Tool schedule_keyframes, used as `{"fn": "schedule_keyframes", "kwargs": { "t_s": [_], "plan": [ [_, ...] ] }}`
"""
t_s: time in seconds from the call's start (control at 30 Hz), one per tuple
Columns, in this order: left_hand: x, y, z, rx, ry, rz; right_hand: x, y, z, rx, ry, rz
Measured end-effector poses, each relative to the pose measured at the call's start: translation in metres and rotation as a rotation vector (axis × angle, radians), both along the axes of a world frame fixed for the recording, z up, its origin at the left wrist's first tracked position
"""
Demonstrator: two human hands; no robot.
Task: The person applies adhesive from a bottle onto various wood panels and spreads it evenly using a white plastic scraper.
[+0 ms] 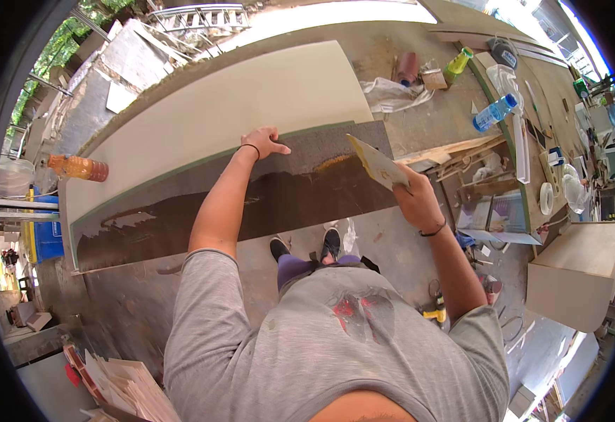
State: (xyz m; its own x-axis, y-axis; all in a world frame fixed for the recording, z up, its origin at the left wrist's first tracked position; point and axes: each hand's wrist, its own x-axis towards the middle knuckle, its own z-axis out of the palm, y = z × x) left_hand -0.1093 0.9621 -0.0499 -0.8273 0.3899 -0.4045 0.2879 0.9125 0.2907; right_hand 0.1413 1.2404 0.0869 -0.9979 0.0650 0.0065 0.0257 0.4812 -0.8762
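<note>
A long dark brown panel point(279, 204) with a thin green edge lies across the work surface in front of me. Its near part is darker and looks wet, and a streak of yellow-brown paste point(332, 163) sits near its right end. My left hand point(261, 143) rests at the panel's far edge, thumb stretched apart and fingers partly curled. In my right hand point(420, 200) is a flat, pale spreader point(379, 165), held tilted over the panel's right end. Yellow paste coats its far edge. Beyond the panel lies a large cream sheet point(251, 98).
An orange bottle point(79, 168) lies at the left end. A blue-capped bottle point(495, 112), a green bottle point(458, 65) and crumpled plastic point(395, 95) lie at right. A pale box point(576, 276) stands at far right. A yellow power tool point(434, 309) is on the floor.
</note>
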Motion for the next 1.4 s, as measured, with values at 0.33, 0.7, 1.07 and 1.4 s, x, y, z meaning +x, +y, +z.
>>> {"fn": "schedule_keyframes", "kwargs": {
  "t_s": [0.33, 0.7, 1.07, 1.4],
  "plan": [
    [-0.023, -0.015, 0.007, 0.245, -0.135, -0.109, -0.002, -0.003, -0.021, -0.290, 0.095, -0.145],
    [-0.008, 0.000, 0.131, 0.294, 0.148, -0.221, 0.050, 0.027, -0.029, -1.153, 0.269, -0.504],
    [-0.018, -0.043, 0.255, 0.593, 0.638, 0.130, 0.066, 0.030, -0.067, -1.404, 0.198, -0.446],
    [0.075, -0.201, 0.306, 1.679, 0.495, 0.497, 0.086, -0.028, -0.069, -1.393, 0.043, -0.309]
  ]
}}
